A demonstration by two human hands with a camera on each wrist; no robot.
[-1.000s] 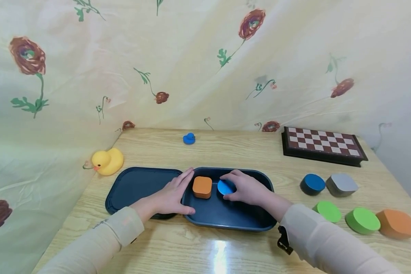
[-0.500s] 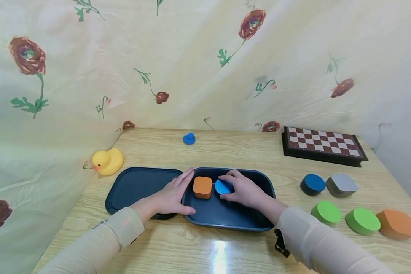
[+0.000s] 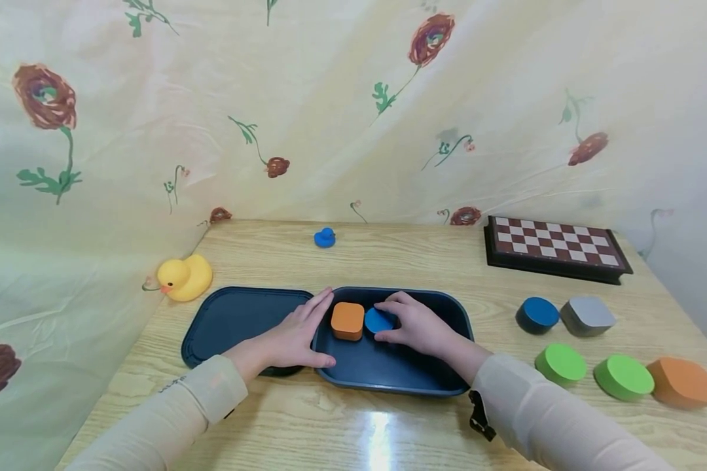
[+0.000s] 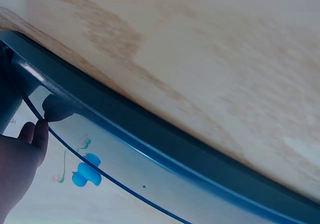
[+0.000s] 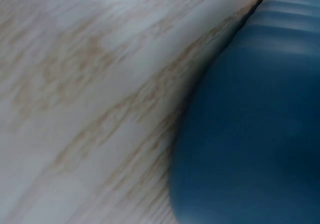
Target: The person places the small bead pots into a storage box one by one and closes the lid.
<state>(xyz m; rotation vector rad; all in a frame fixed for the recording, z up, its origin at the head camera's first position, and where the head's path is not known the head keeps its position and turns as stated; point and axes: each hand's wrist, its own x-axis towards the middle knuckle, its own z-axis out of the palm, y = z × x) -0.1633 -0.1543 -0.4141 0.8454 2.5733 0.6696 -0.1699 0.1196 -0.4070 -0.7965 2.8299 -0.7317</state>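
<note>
A round blue block (image 3: 378, 322) lies within the dark box (image 3: 400, 370), just beside the square orange block (image 3: 347, 319); whether the two touch cannot be told. The right hand (image 3: 417, 325) grips it between thumb and fingers from the right, and is the nearer of the two hands; the round top shows no long axis, whereas the box's runs left to right. The left hand (image 3: 296, 335), fingers extended and grasping nothing, rests at the box's left end, beside the shallow dark tray (image 3: 241, 324). Further right on the table (image 3: 324, 425) stand a darker blue block (image 3: 537, 315) and a grey block (image 3: 588, 316). Marks on the left sleeve (image 3: 173, 396) are illegible; no brand or label can be read.
</note>
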